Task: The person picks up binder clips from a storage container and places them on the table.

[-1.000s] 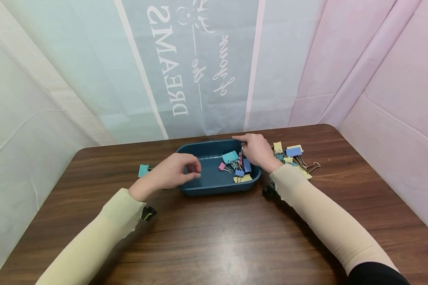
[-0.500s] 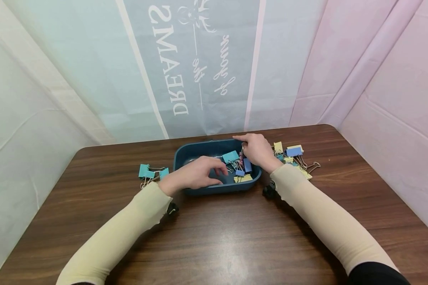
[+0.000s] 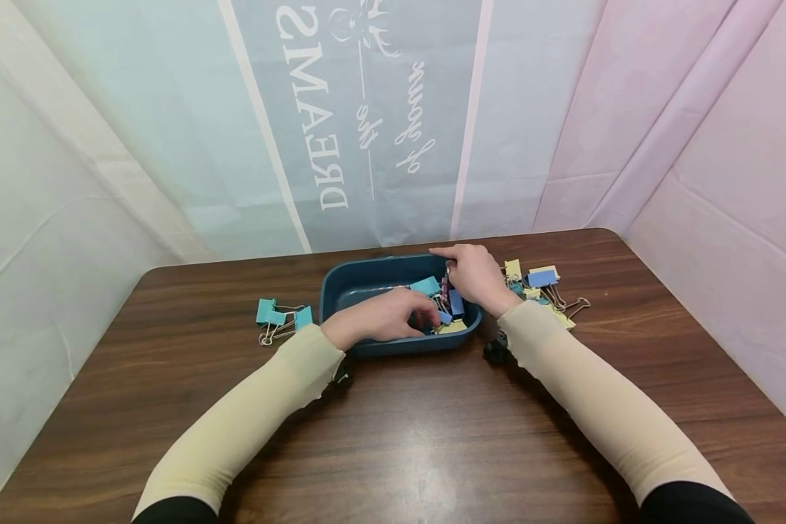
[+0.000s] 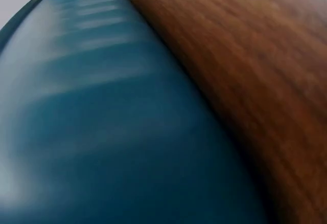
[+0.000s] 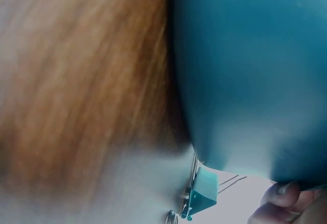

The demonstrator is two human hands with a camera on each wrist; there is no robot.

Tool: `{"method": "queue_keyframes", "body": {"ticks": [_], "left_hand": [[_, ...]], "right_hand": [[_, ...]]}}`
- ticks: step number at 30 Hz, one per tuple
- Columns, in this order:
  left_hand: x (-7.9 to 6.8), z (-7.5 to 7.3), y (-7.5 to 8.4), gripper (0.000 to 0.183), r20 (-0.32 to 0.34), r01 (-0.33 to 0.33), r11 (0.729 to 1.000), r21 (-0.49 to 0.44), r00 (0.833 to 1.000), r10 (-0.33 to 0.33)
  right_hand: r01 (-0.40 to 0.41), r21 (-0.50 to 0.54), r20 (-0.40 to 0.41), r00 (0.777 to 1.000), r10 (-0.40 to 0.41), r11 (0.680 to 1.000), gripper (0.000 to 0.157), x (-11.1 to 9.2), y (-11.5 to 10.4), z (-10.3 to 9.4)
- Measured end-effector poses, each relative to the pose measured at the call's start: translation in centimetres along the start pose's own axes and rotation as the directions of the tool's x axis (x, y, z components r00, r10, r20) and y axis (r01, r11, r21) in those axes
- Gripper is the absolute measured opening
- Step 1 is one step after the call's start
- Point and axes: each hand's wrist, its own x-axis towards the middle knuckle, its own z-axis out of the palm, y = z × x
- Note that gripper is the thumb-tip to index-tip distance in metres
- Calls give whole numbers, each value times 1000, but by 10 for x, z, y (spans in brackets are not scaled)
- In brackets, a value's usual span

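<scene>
A dark blue plastic bin (image 3: 342,280) stands near the table's back edge. My left hand (image 3: 388,314) reaches over its front rim, with bent fingers lowered among binder clips and a gap between thumb and fingers. Near those fingertips lie a small blue binder clip (image 3: 445,318) and a yellow binder clip (image 3: 453,327). A larger blue clip (image 3: 456,303) and a teal clip (image 3: 426,285) rest further back. My right hand (image 3: 474,273) holds the bin's right rim, index finger stretched along it. The left wrist view shows only the bin's outer wall (image 4: 102,106) and wood.
Several teal binder clips (image 3: 303,317) lie on the table left of the bin. To the right, partly behind my right hand, is a pile of yellow, teal and blue clips (image 3: 542,277). A printed curtain (image 3: 380,131) hangs behind the wooden table (image 3: 406,429).
My left hand has moved right, from the bin's left end to the clips at its right. The teal clips on the left have come into view. The right hand has stayed put.
</scene>
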Motion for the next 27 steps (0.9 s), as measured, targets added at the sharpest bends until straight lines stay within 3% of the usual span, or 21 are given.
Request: {"method": "queue_keyframes", "body": {"ticks": [19,27], "left_hand": [[2,2,-2,16,-1,18,999,-34,1000,-18],[-2,0,-1,10,-66,8,1000,-19,998,-9]], "right_hand": [[-13,13,1,1000,13,1000,47,1,1,0],[-17,10,14,1000,17,1000,48,1,2,1]]}}
